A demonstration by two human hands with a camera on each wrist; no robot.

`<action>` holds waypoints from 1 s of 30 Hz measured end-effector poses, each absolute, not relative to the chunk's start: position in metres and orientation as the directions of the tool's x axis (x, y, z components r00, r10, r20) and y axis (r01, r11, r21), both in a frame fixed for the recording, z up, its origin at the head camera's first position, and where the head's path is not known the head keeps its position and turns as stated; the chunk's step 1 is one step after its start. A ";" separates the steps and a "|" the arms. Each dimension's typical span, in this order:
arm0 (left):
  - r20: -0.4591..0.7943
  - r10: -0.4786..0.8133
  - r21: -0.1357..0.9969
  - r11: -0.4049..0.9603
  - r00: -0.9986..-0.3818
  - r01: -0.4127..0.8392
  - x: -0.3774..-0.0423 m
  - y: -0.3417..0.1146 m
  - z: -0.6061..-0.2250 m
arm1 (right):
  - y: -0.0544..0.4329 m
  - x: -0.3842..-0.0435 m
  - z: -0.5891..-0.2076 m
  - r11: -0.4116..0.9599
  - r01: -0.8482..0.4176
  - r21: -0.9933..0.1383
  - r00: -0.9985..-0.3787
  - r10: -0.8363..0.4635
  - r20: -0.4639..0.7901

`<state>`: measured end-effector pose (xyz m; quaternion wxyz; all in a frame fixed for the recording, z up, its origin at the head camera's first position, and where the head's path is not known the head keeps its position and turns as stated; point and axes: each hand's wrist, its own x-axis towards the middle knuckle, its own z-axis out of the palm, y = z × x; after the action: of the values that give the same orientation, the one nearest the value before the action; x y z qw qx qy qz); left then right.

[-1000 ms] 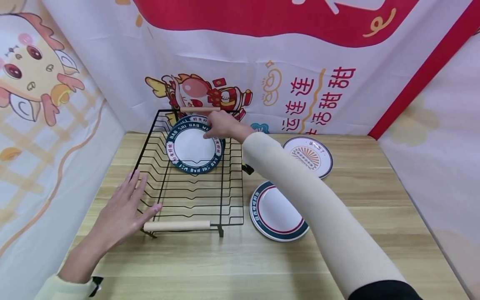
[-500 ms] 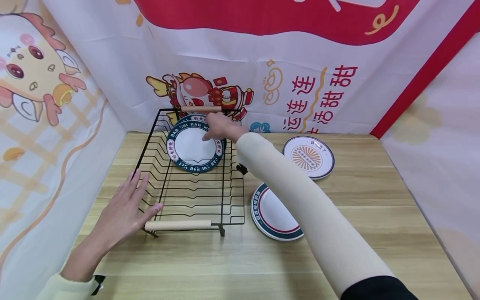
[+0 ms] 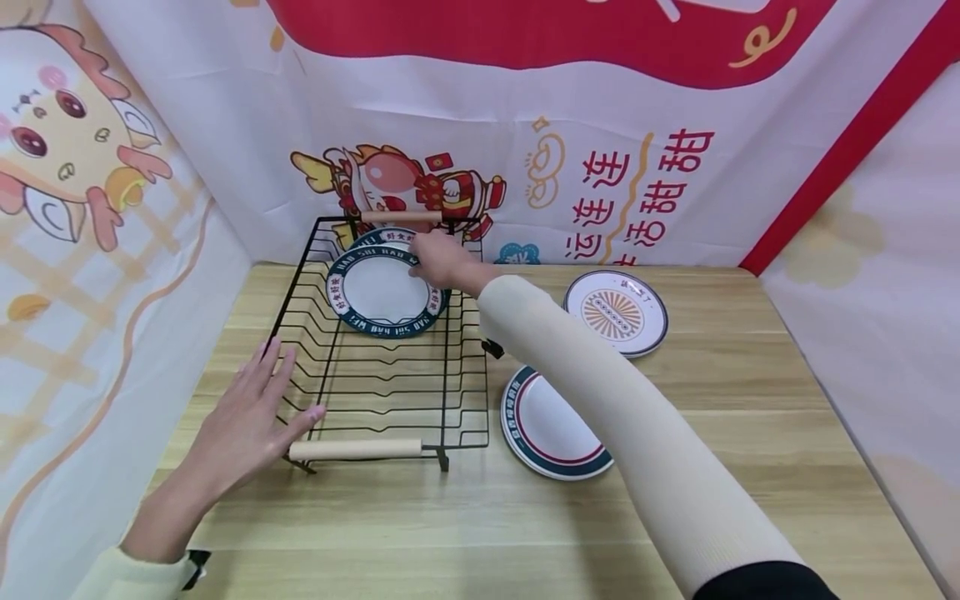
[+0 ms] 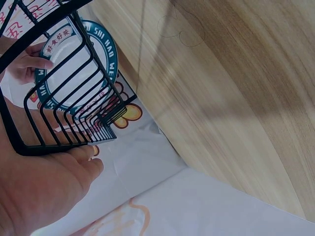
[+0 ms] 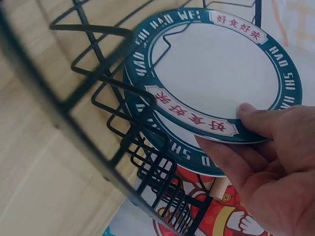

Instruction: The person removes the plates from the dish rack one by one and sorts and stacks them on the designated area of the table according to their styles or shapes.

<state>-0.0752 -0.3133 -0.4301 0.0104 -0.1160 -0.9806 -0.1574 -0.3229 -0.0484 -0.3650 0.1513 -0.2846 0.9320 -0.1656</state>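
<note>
My right hand (image 3: 444, 260) pinches the upper right rim of the front plate (image 3: 384, 292), a white plate with a lettered dark teal border. In the right wrist view the thumb (image 5: 253, 115) lies on its face, with the fingers behind. A matching plate (image 5: 184, 155) stands close behind it, both in the far part of the black wire dish rack (image 3: 390, 361). My left hand (image 3: 243, 421) rests at the rack's near left corner. Its fingers lie fairly straight along the left rim, and the thumb reaches over the wires by the wooden handle (image 3: 356, 450).
Right of the rack, white plates (image 3: 558, 421) with teal and red rings lie on the wooden table (image 3: 480, 525), partly under my right sleeve. Farther back sits a plate (image 3: 615, 312) with a sunburst print. Printed cloth (image 3: 450, 92) hangs behind the rack and at both sides.
The front plate has tipped back and shifted slightly left, showing more of the plate behind it. My right hand moved with it, while the left hand stayed at the rack.
</note>
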 end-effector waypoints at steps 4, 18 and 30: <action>0.051 0.222 0.306 0.925 -0.974 0.227 -0.075 -0.313 -0.430 | -0.047 -0.317 -0.366 0.766 -0.506 -0.396 -0.786 -0.598 -0.154; 0.059 0.227 0.306 0.923 -0.972 0.234 -0.077 -0.313 -0.431 | -0.027 -0.305 -0.352 0.750 -0.486 -0.449 -0.851 -0.524 0.045; 0.054 0.228 0.302 0.924 -0.972 0.233 -0.077 -0.311 -0.430 | 0.014 -0.294 -0.325 0.680 -0.465 -0.567 -0.873 -0.459 0.166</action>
<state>-0.0773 -0.3107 -0.4300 0.0091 -0.1175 -0.9809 -0.1550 -0.2939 0.0141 -0.3246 -0.0050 -0.2519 0.9165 -0.3106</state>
